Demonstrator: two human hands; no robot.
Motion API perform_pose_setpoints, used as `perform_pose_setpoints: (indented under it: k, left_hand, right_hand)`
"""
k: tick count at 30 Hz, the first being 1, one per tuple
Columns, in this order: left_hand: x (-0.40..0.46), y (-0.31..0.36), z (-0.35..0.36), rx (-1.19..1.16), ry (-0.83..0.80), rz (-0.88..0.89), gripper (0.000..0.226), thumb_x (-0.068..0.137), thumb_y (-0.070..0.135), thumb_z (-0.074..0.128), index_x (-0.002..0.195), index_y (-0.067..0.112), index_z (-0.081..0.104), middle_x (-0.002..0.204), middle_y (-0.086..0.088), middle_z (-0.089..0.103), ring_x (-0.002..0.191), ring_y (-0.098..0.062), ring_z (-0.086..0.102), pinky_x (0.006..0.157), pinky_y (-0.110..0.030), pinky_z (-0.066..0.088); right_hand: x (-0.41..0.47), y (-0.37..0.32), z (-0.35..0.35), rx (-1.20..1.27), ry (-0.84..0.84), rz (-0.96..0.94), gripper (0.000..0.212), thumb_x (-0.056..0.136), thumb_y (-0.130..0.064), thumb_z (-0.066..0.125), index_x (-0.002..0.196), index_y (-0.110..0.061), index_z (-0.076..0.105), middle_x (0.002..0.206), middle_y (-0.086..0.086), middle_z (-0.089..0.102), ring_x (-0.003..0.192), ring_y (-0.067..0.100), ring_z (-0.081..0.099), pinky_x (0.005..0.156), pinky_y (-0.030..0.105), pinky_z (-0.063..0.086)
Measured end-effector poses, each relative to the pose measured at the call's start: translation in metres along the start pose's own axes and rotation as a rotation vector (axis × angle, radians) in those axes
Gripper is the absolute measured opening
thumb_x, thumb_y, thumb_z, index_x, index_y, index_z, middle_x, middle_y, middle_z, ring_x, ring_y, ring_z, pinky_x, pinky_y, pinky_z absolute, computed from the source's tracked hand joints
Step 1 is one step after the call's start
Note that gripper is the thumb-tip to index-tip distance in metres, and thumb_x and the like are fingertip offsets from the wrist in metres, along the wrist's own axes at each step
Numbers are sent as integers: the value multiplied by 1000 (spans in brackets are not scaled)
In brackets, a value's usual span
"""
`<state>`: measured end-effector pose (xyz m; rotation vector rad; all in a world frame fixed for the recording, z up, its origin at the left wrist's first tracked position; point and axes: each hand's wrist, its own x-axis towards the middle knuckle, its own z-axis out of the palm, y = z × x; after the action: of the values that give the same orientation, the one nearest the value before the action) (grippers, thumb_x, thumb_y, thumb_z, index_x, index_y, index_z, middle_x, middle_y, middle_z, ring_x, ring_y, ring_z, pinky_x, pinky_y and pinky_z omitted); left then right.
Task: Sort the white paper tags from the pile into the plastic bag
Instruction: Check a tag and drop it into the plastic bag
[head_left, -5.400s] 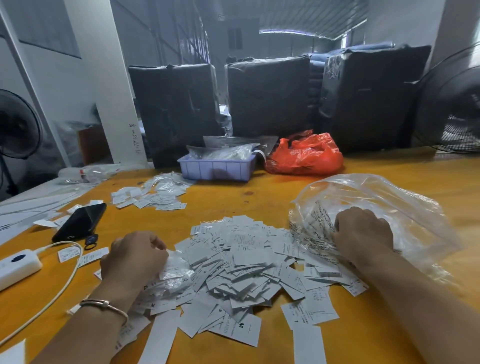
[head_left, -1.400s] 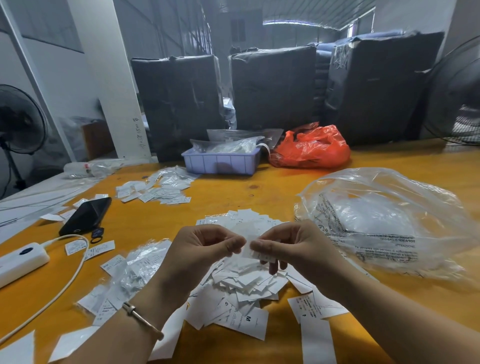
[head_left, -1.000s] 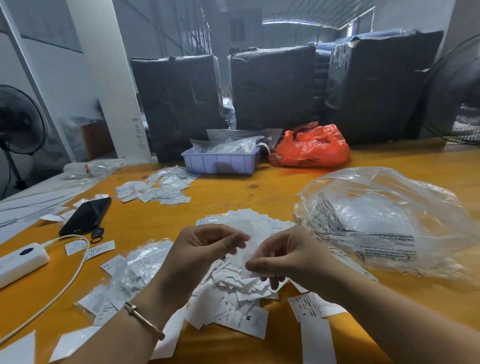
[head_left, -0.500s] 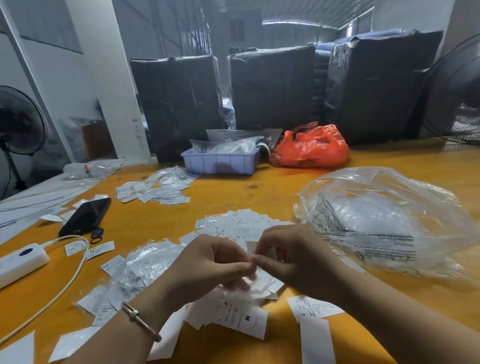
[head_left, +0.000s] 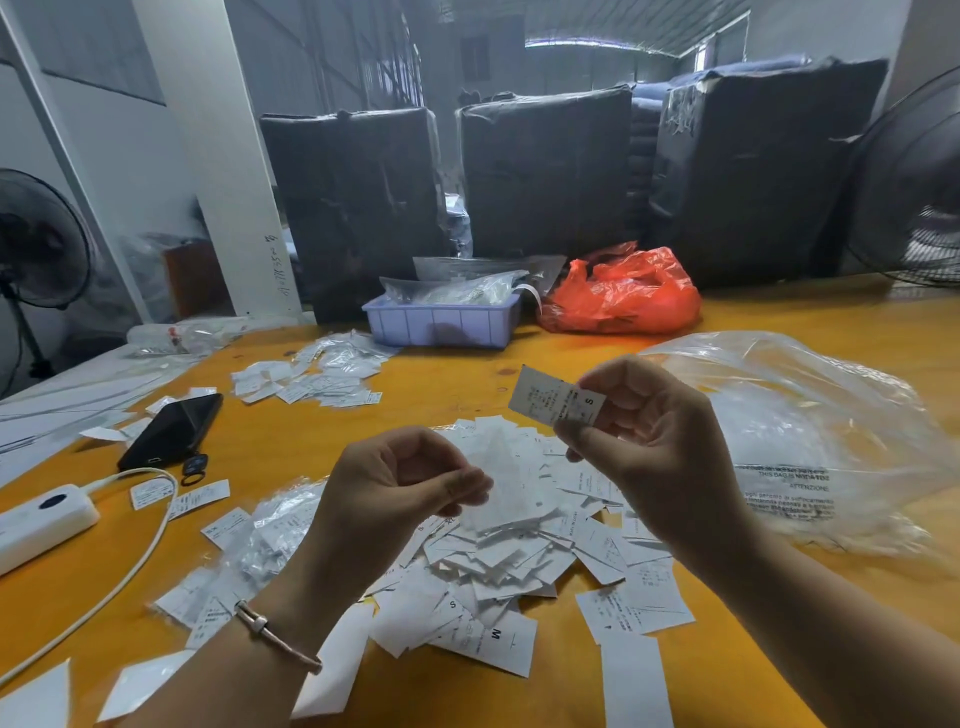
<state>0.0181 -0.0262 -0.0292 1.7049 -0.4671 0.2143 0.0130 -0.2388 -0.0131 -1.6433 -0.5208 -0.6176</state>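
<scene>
Right of centre frame: right hand (head_left: 652, 436) raised above the worktop (head_left: 322, 441), thumb and fingers pinching one white tag (head_left: 553, 401) by its right end, printed face toward the camera, an "S" legible near the thumb. Tag's long axis running from upper left down to lower right, free end pointing toward the upper left of the frame. Plastic bag (head_left: 810, 431) lying directly right of that hand, clear and crumpled, just beside the knuckles, so only a short sideways carry seemingly needed; bag mouth hard to make out from this angle, so opening side uncertain. Right hand plainly nearer the bag than the other.

Left of centre and lower: left hand (head_left: 400, 483), fingers curled with thumb against fingertips, a tag blurred beside them; whether anything pinched, impossible to tell. Wrist angled inward, a thin bracelet (head_left: 275, 636) round it.

Beneath both hands: pile of tags (head_left: 514, 540) heaped loose on the yellow worktop, many still unsorted. Further left: a black phone (head_left: 171, 428) and a white charger (head_left: 44, 517) with cable.
</scene>
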Motion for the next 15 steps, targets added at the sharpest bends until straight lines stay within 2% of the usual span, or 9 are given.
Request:
perform_pose_setpoints:
  k: [3,7,10,12,15]
  left_hand:
    - [0,0,0,-12,9,35,29,66,21,80,82,1,67,79,-14,76,76,-29,74,66,-29,60]
    - [-1,-1,1,14,-10,54,30,67,18,80,87,0,68,78,-13,76,73,-26,74,66,-27,60]
    - [-2,-2,2,34,-29,59,29,67,18,80,88,2,70,79,-11,76,73,-25,75,67,-24,58]
    - [-2,-2,2,61,-55,60,27,67,18,80,88,4,70,80,-10,76,74,-25,75,67,-23,58]
    - [-2,-3,2,74,-89,50,30,67,21,81,89,4,71,81,-10,76,74,-26,75,69,-26,59]
  right_hand:
    - [-1,-2,1,-19,16,-40,11,81,-2,72,78,-11,66,72,9,69,58,23,63,59,38,54]
    - [-1,-9,3,-39,20,-94,5,84,-18,68,82,-21,71,71,0,71,54,16,61,51,26,51]
    - [-2,-12,4,-24,-11,-143,4,84,-21,66,83,-19,70,70,-6,69,54,14,60,51,18,46]
    - [-3,-13,5,-18,-38,-159,7,83,-21,66,83,-15,70,71,-2,69,55,15,61,51,20,45]
    - [-3,-10,6,-37,-75,-143,15,82,-20,66,85,-6,72,72,4,69,56,17,61,54,32,51]
